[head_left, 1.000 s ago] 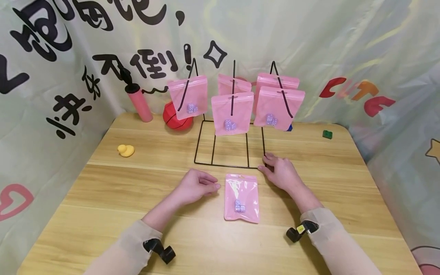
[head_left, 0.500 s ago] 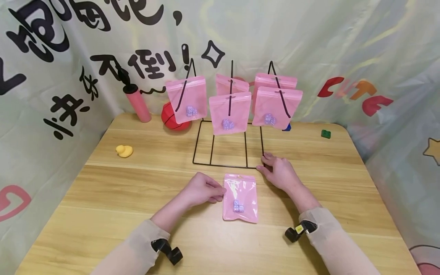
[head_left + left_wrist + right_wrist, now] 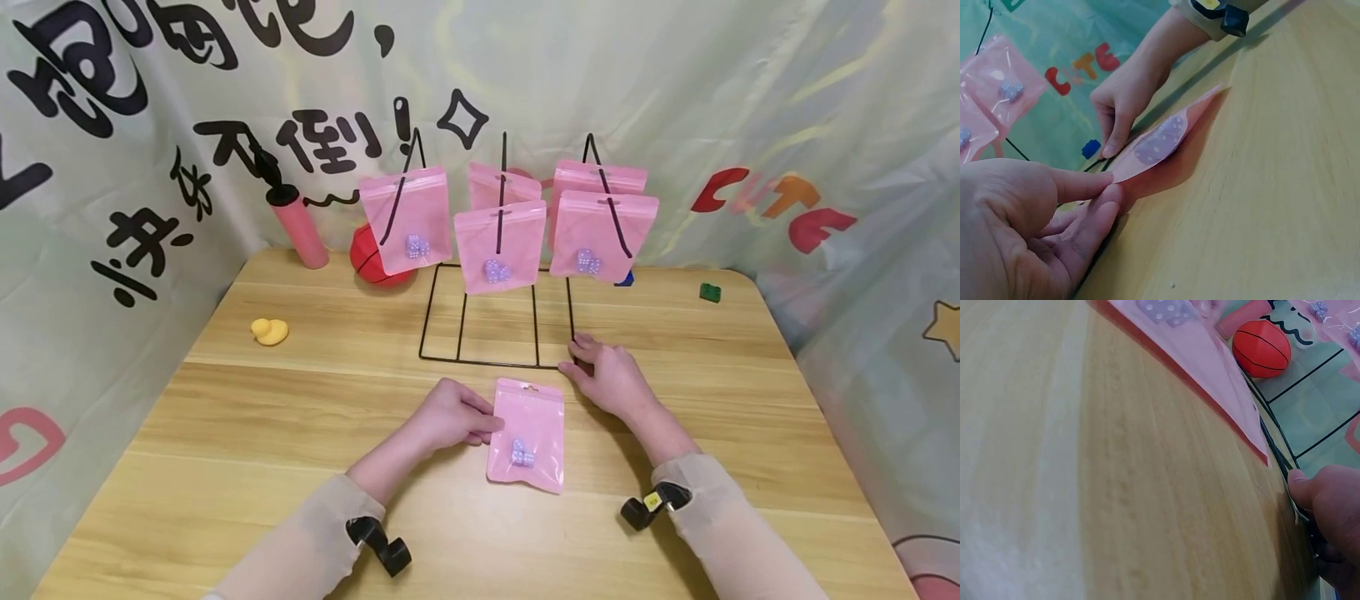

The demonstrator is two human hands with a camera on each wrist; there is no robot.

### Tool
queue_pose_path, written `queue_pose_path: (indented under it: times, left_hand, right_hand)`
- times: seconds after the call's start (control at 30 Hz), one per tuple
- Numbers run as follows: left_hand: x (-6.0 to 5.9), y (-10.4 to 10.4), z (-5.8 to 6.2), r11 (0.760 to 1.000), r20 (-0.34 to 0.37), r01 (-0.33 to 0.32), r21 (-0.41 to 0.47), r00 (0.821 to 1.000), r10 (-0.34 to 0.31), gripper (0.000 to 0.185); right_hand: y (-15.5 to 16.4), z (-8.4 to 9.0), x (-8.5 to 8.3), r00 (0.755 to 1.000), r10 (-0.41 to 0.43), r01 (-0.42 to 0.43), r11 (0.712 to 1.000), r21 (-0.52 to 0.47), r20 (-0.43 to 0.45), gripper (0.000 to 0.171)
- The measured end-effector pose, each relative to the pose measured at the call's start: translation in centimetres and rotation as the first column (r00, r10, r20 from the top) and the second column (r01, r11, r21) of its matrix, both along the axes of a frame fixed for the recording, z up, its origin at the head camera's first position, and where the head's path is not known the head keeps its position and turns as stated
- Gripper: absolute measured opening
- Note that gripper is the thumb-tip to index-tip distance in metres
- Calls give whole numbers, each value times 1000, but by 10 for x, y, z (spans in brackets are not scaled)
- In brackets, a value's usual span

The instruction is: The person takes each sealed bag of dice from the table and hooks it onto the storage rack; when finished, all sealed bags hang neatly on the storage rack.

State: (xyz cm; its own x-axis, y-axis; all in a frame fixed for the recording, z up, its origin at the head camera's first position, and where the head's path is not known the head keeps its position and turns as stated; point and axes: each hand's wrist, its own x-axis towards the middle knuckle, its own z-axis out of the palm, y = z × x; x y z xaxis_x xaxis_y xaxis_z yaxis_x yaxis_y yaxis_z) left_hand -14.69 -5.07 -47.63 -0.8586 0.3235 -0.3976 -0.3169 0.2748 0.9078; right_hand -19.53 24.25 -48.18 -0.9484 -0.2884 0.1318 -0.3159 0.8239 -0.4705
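A pink zip bag (image 3: 536,425) with several pale purple dice (image 3: 522,454) inside is in front of the black wire rack (image 3: 480,362). My left hand (image 3: 456,414) pinches its left edge between thumb and fingers. That edge tilts up off the wood in the left wrist view, where the bag (image 3: 1160,140) is seen nearly edge-on. At the rack's front right corner, my right hand (image 3: 611,375) grips the wire with thumb and fingers. In the right wrist view the thumb of this hand (image 3: 1335,506) lies on the wire.
Several more pink bags (image 3: 500,250) with dice hang on the rack's three hooks. Behind them sit a red ball (image 3: 375,258) and a blue block (image 3: 625,277). A yellow duck (image 3: 270,331) and pink cylinder (image 3: 300,229) stand left, a green block (image 3: 709,292) right.
My left hand has moved right to the bag's left edge and taken hold of it. The bag has turned slightly and its left edge has risen. My right hand has stayed at the rack corner.
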Motion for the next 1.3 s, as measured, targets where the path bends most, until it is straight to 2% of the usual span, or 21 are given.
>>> queue_pose_path:
  times: [0.33, 0.53, 0.6, 0.77, 0.87, 1.03, 1.1, 1.3]
  left_hand:
    - [-1, -13, 4, 999, -120, 2, 45, 993, 4, 16]
    - [-2, -21, 12, 999, -233, 13, 41, 972, -3, 9]
    - [-2, -23, 16, 1000, -285, 9, 18, 959, -3, 7]
    - [-3, -30, 27, 1000, -420, -25, 1, 907, 23, 4]
    - [-4, -35, 32, 999, -469, -48, -4, 882, 41, 4]
    - [-7, -47, 39, 995, -564, -82, -49, 825, 40, 3]
    - [-9, -52, 43, 995, -592, -93, -47, 804, 47, 4]
    - [-15, -68, 61, 991, -630, -132, 19, 768, 114, 4]
  right_hand:
    - [0, 2, 0, 1000, 0, 0, 1000, 23, -3, 52]
    - [1, 1, 0, 1000, 8, -7, 1000, 24, -30, 51]
    - [2, 1, 0, 999, 10, -9, 1000, 23, -35, 51]
    - [3, 1, 0, 1000, 2, -2, 1000, 16, -24, 51]
    - [3, 1, 0, 1000, -1, 2, 1000, 14, -15, 52]
    - [1, -1, 1, 1000, -5, 5, 1000, 13, -2, 52]
    - [0, -1, 1, 1000, -9, 9, 1000, 13, 2, 52]
    - [0, -1, 0, 1000, -9, 9, 1000, 18, 17, 52]
